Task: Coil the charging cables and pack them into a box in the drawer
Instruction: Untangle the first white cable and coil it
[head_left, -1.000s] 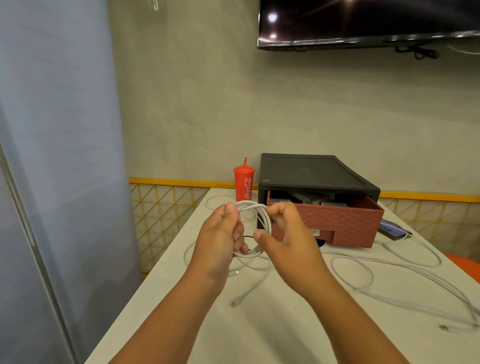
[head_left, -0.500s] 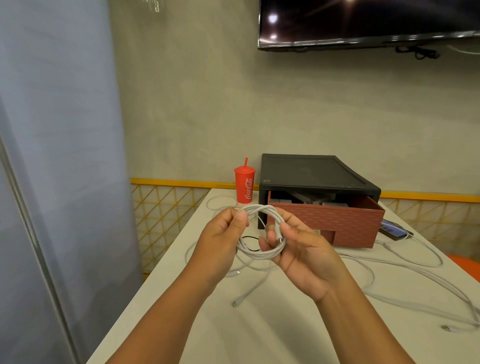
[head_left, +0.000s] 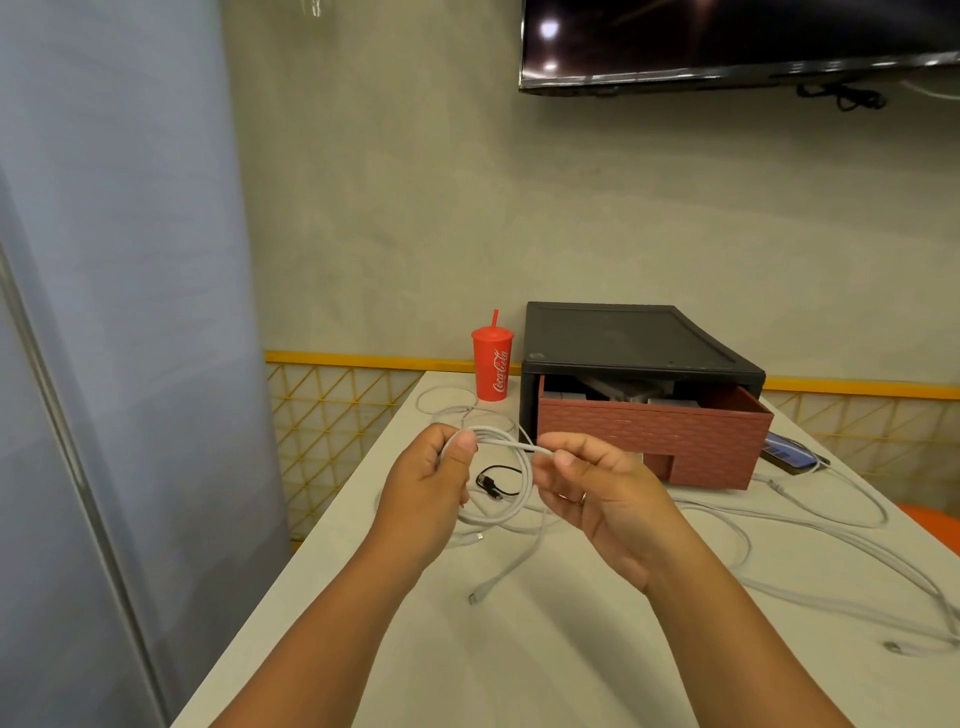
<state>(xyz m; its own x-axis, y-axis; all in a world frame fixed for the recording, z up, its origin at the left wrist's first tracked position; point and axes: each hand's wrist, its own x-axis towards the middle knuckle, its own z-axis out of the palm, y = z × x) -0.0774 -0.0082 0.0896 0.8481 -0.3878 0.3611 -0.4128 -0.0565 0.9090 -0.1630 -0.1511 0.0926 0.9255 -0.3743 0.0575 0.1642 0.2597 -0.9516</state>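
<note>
White cable (head_left: 511, 444) is gathered into a few loops and hangs between the two hands, which are close together but not touching: the left hand (head_left: 431, 483) pinches the top of the loops between thumb and fingers, and the right hand (head_left: 597, 493) pinches a single strand of it just to the right. The main risk, as I judge it, is that the loops spring apart. Only the left hand's pinch binds them and nothing ties the coil, so a slackened thumb would let them slide open and drop onto the table (head_left: 519, 649) below the hands. There they would land among the loose cables (head_left: 475, 596) that trail under the hands and away to the right, and on the small black cable (head_left: 493, 480) lying beneath the loops (it shows through them), and could tangle. A strand pulled too hard by the right hand could also shrink the loops or kink the cable. Beyond the right hand the drawer (head_left: 649, 441) stands partly pulled out with what look like grey boxes (head_left: 623, 392) inside; the opening looks shallow, so a slack coil might catch on its front edge. The red cup (head_left: 492, 364), beyond the left hand, could be tipped by a swinging end
</note>
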